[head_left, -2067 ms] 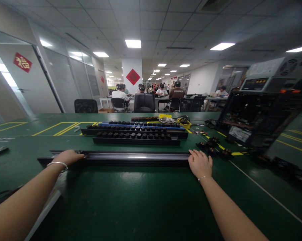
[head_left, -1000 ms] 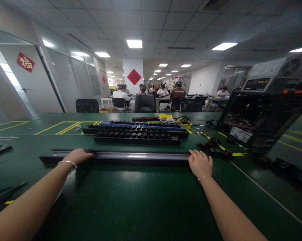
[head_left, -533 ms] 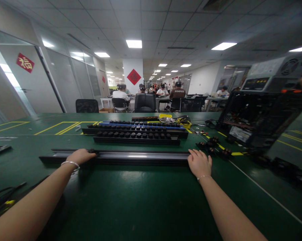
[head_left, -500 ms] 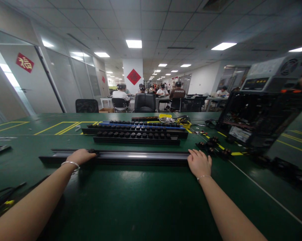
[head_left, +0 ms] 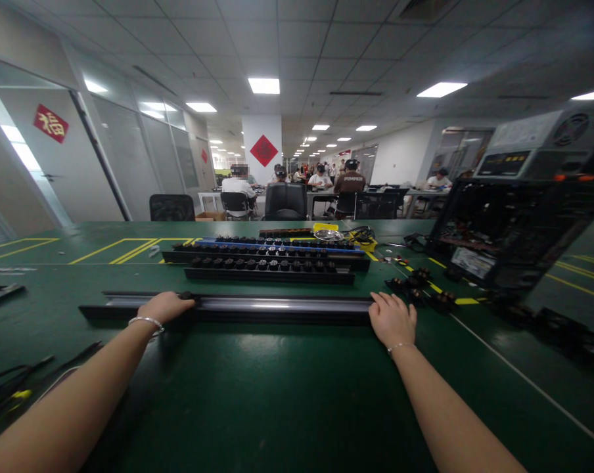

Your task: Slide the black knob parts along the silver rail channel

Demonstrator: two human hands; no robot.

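A long black metal rail (head_left: pixel 277 306) lies across the green table (head_left: pixel 277 394) in front of me. My left hand (head_left: pixel 165 306) rests on the rail's left part, fingers curled over a small dark piece on it. My right hand (head_left: pixel 393 320) is cupped around the rail's right end, fingers together against it. Both wrists wear thin bracelets.
Behind the rail lie black rails filled with small black parts (head_left: pixel 270 266), one with a blue strip (head_left: pixel 277 246). Loose black parts (head_left: pixel 415 289) sit right of them. An open computer case (head_left: pixel 508 230) stands at right. Cables (head_left: pixel 16 384) lie at left. People sit at far tables (head_left: pixel 321 180).
My left hand has slid to the right along the rail, with the small dark piece under its fingers. My right hand has stayed at the rail's right end.
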